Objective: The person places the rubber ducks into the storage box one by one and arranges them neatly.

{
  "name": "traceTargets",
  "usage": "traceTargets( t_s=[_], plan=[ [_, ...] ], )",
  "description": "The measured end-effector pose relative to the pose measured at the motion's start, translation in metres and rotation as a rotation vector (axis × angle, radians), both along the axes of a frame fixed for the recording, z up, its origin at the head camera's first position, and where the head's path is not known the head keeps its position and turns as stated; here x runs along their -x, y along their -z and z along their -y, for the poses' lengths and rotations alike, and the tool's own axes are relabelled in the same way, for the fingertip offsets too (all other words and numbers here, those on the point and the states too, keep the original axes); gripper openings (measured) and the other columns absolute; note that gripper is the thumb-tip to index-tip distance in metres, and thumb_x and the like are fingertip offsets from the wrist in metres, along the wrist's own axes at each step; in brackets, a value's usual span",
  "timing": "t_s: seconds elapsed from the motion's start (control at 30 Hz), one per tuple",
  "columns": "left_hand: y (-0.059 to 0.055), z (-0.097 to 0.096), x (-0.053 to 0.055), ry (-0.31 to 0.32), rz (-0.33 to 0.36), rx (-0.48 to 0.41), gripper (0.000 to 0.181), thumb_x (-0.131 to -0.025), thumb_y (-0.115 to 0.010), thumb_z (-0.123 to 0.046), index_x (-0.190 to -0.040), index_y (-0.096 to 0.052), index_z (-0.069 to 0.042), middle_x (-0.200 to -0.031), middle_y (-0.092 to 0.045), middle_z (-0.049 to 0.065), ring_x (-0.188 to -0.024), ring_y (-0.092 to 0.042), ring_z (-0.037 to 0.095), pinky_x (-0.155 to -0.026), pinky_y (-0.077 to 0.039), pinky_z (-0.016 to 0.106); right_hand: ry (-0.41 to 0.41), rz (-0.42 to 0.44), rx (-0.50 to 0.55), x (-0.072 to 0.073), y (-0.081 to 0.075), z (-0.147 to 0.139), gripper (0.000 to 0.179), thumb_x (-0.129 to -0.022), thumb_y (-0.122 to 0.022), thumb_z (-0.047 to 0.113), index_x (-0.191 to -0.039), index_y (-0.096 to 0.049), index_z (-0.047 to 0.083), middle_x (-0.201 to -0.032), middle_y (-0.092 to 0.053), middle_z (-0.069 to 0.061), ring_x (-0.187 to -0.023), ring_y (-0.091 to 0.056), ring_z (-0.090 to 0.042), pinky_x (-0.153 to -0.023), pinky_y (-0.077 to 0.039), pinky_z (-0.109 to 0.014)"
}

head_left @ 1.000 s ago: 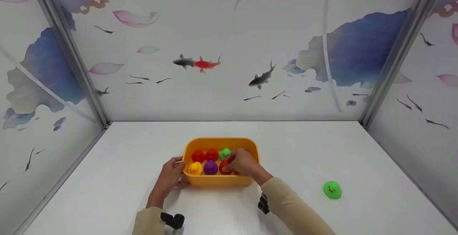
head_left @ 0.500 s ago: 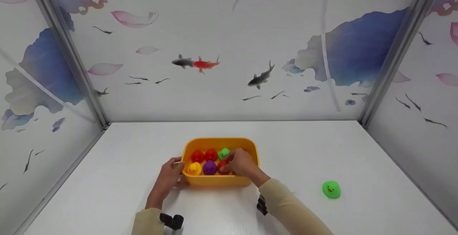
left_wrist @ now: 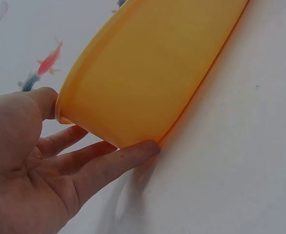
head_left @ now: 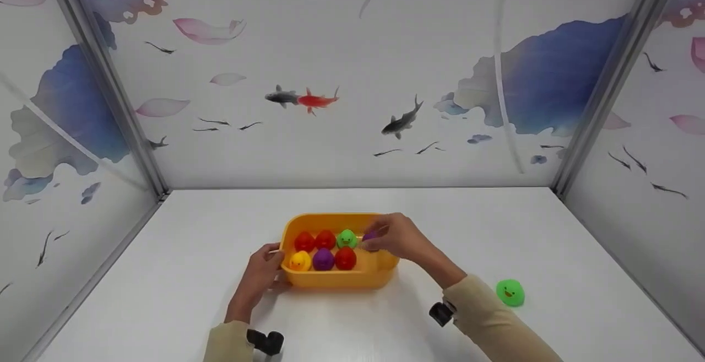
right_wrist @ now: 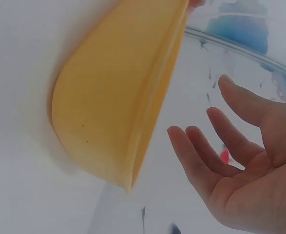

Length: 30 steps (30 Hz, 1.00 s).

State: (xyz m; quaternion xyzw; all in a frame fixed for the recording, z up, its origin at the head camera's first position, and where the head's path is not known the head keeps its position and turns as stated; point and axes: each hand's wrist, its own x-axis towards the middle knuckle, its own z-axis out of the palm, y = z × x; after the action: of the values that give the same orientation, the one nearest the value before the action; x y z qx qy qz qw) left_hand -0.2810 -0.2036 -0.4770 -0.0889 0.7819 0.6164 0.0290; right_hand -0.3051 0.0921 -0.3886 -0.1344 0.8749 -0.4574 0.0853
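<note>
A yellow-orange plastic basket holds several small rubber ducks. My left hand grips its left end; in the left wrist view the thumb is at the rim and the fingers touch the wall low down. Over the basket's right end is my right hand, fingers apart and loosely bent, holding nothing in the right wrist view. A purple duck, partly hidden by that hand, sits right of a green duck. Two red ducks complete that back row. In front are a yellow duck, another purple duck and a red duck.
Another green duck lies on the white table, right of the basket and close to the right sleeve. Printed panels enclose the table at the back and both sides. Each wrist carries a small black camera.
My right hand has let go of the front red duck and risen to the back right, fingers loosened. That red duck and the back purple one now show. The left hand keeps its grip.
</note>
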Motion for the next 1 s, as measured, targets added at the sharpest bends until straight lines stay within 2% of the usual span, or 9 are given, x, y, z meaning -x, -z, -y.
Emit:
traceTargets(
  t_s=[0.17, 0.27, 0.53, 0.77, 0.83, 0.93, 1.0],
  plan=[
    [0.000, 0.003, 0.000, -0.006, -0.001, 0.014, 0.046, -0.105, -0.046, -0.023, -0.146, -0.043, -0.004, -0.141, -0.055, 0.025, -0.117, -0.064, 0.033, -0.078, -0.064, 0.039, 0.018, -0.039, 0.020, -0.014, -0.005, -0.024, 0.022, -0.085, -0.079, 0.020, -0.105, -0.075, 0.012, -0.115, -0.072, -0.007, -0.113, -0.067, -0.028, -0.091, -0.061, -0.038],
    [0.000, 0.004, 0.000, -0.008, -0.001, 0.013, 0.046, -0.104, -0.046, -0.023, -0.146, -0.043, -0.003, -0.140, -0.055, 0.025, -0.116, -0.064, 0.033, -0.078, -0.064, 0.039, 0.031, -0.085, 0.008, -0.024, -0.007, -0.040, 0.025, -0.085, -0.079, 0.022, -0.108, -0.074, 0.013, -0.121, -0.071, -0.008, -0.118, -0.066, -0.031, -0.093, -0.061, -0.041],
    [0.001, 0.001, 0.000, -0.002, 0.013, 0.002, 0.047, -0.104, -0.048, -0.025, -0.146, -0.044, -0.005, -0.141, -0.055, 0.023, -0.115, -0.065, 0.031, -0.079, -0.064, 0.039, 0.104, -0.165, -0.011, -0.044, -0.006, -0.095, 0.035, -0.087, -0.076, 0.032, -0.117, -0.072, 0.014, -0.127, -0.068, -0.009, -0.119, -0.065, -0.032, -0.094, -0.060, -0.041],
    [-0.001, 0.001, 0.000, -0.008, 0.013, 0.017, 0.048, -0.104, -0.048, -0.027, -0.146, -0.043, -0.005, -0.141, -0.055, 0.023, -0.120, -0.063, 0.034, -0.081, -0.064, 0.039, 0.164, -0.260, -0.017, -0.049, -0.004, -0.148, 0.046, -0.089, -0.074, 0.037, -0.128, -0.066, 0.013, -0.132, -0.066, -0.010, -0.122, -0.062, -0.030, -0.102, -0.053, -0.044],
    [-0.001, 0.001, 0.000, -0.007, 0.011, 0.017, 0.047, -0.104, -0.048, -0.026, -0.146, -0.044, -0.005, -0.141, -0.055, 0.023, -0.120, -0.063, 0.035, -0.080, -0.064, 0.039, 0.173, -0.288, -0.015, -0.050, -0.002, -0.163, 0.049, -0.090, -0.073, 0.037, -0.132, -0.063, 0.015, -0.135, -0.063, -0.009, -0.123, -0.063, -0.023, -0.100, -0.053, -0.034],
    [0.000, 0.001, -0.001, -0.003, 0.003, 0.017, 0.047, -0.104, -0.049, -0.026, -0.146, -0.044, -0.005, -0.140, -0.055, 0.024, -0.118, -0.063, 0.034, -0.080, -0.064, 0.039, 0.175, -0.324, 0.005, -0.050, 0.001, -0.185, 0.052, -0.091, -0.073, 0.035, -0.137, -0.058, 0.016, -0.139, -0.059, -0.007, -0.119, -0.062, -0.004, -0.094, -0.051, -0.016],
    [0.000, 0.001, -0.001, -0.001, 0.003, 0.015, 0.047, -0.104, -0.049, -0.025, -0.146, -0.043, -0.005, -0.140, -0.056, 0.024, -0.118, -0.064, 0.034, -0.079, -0.064, 0.039, 0.158, -0.338, 0.026, -0.050, 0.005, -0.198, 0.053, -0.091, -0.073, 0.031, -0.139, -0.057, 0.015, -0.139, -0.058, 0.001, -0.115, -0.059, 0.008, -0.089, -0.051, -0.009]
  ],
)
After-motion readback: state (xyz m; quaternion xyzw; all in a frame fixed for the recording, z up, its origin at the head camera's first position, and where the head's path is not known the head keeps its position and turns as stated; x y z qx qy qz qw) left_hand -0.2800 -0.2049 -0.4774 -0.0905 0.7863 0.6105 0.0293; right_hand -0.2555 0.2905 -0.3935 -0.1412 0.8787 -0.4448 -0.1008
